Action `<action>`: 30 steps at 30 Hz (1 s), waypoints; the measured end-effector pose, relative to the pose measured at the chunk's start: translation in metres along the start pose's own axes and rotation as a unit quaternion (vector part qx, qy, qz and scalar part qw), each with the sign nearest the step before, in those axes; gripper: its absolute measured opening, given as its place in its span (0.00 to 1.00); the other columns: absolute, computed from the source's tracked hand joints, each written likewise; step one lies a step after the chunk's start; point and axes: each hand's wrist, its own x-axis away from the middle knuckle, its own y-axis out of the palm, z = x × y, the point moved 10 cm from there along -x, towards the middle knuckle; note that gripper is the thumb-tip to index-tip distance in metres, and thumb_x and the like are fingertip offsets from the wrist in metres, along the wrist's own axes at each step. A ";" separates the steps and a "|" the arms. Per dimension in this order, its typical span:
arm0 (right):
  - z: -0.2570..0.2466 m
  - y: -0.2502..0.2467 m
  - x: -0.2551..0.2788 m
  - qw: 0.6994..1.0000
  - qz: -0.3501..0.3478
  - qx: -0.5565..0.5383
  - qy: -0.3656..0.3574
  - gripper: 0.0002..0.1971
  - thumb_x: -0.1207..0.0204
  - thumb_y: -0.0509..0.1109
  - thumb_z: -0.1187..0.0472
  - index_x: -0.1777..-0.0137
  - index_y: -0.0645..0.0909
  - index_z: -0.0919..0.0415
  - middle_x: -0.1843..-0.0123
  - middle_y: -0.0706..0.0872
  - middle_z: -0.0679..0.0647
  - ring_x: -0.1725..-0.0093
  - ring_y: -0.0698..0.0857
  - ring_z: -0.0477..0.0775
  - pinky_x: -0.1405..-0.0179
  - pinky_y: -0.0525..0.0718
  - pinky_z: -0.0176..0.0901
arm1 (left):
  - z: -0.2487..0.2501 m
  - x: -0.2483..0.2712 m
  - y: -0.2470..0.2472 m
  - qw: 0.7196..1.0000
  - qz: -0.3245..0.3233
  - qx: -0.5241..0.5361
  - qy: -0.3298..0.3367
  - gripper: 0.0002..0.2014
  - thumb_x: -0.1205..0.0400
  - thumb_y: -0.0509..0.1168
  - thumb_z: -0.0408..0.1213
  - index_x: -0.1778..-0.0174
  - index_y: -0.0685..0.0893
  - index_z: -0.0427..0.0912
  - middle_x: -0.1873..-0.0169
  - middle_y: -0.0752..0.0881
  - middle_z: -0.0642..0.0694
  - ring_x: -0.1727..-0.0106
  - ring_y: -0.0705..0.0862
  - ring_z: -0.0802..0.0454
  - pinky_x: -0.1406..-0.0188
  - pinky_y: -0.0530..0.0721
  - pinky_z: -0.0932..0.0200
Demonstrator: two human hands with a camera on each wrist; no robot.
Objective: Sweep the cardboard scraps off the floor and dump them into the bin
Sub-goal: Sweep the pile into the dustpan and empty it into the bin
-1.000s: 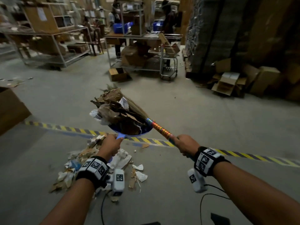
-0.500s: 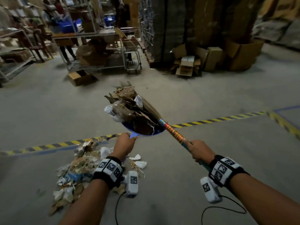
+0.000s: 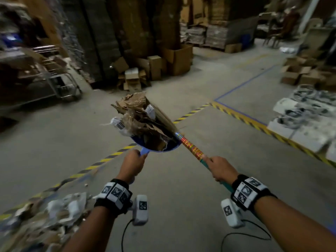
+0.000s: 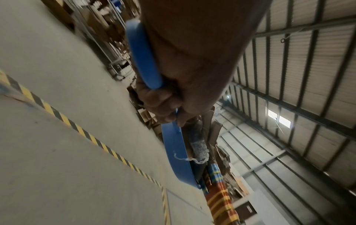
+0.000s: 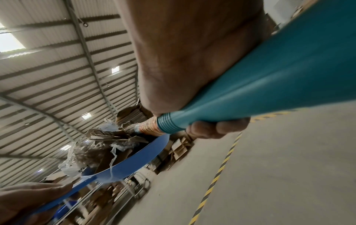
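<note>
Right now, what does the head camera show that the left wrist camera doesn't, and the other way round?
Only the head view shows the right hand gripping the broom handle, the scrap pile left on the floor, and the top of the cardboard scraps heaped in the dustpan. Only the left wrist view shows the corrugated roof and the dustpan's underside. Both show the left hand gripping the blue dustpan handle, the striped floor tape, and stacked boxes.
</note>
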 end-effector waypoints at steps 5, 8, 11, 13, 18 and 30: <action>0.135 -0.078 0.059 0.997 0.044 -0.009 0.060 0.31 0.17 0.50 0.35 0.57 0.80 0.63 0.71 0.83 0.58 0.78 0.82 0.56 0.79 0.83 0.47 | 0.087 0.043 0.130 0.996 -0.076 -0.015 0.034 0.17 0.16 0.61 0.48 0.65 0.71 0.41 0.74 0.70 0.43 0.79 0.65 0.49 0.80 0.62 0.58; 0.213 -0.125 0.099 0.991 0.080 -0.014 0.102 0.31 0.18 0.49 0.34 0.59 0.80 0.61 0.70 0.84 0.58 0.76 0.83 0.57 0.77 0.83 0.46 | 0.137 0.073 0.211 0.990 -0.128 0.009 0.053 0.16 0.15 0.62 0.46 0.65 0.71 0.40 0.75 0.69 0.43 0.81 0.63 0.51 0.82 0.60 0.61; 0.287 -0.165 0.138 0.983 0.113 -0.015 0.145 0.31 0.18 0.49 0.34 0.56 0.80 0.61 0.66 0.86 0.61 0.71 0.86 0.61 0.75 0.86 0.49 | 0.191 0.103 0.288 0.979 -0.185 -0.001 0.088 0.17 0.15 0.62 0.44 0.66 0.72 0.38 0.76 0.70 0.41 0.83 0.63 0.51 0.82 0.61 0.61; 0.335 -0.190 0.164 0.974 0.139 -0.022 0.179 0.33 0.17 0.49 0.35 0.55 0.83 0.64 0.63 0.88 0.63 0.67 0.88 0.63 0.71 0.89 0.54 | 0.230 0.121 0.336 0.968 -0.222 -0.012 0.113 0.17 0.15 0.62 0.44 0.65 0.72 0.38 0.74 0.71 0.40 0.83 0.63 0.51 0.82 0.61 0.60; 0.442 -0.238 0.217 0.942 0.201 -0.056 0.263 0.32 0.20 0.48 0.31 0.58 0.79 0.58 0.67 0.81 0.58 0.67 0.84 0.62 0.69 0.84 0.51 | 0.320 0.158 0.452 0.934 -0.311 -0.022 0.172 0.17 0.15 0.63 0.45 0.65 0.73 0.37 0.75 0.70 0.40 0.82 0.62 0.52 0.82 0.60 0.61; 0.647 -0.317 0.282 0.836 0.345 -0.161 0.396 0.42 0.27 0.44 0.23 0.68 0.74 0.64 0.76 0.71 0.57 0.74 0.74 0.61 0.73 0.66 0.48 | 0.486 0.202 0.749 0.815 -0.462 -0.091 0.338 0.21 0.15 0.62 0.47 0.67 0.73 0.35 0.75 0.72 0.38 0.79 0.65 0.48 0.74 0.65 0.52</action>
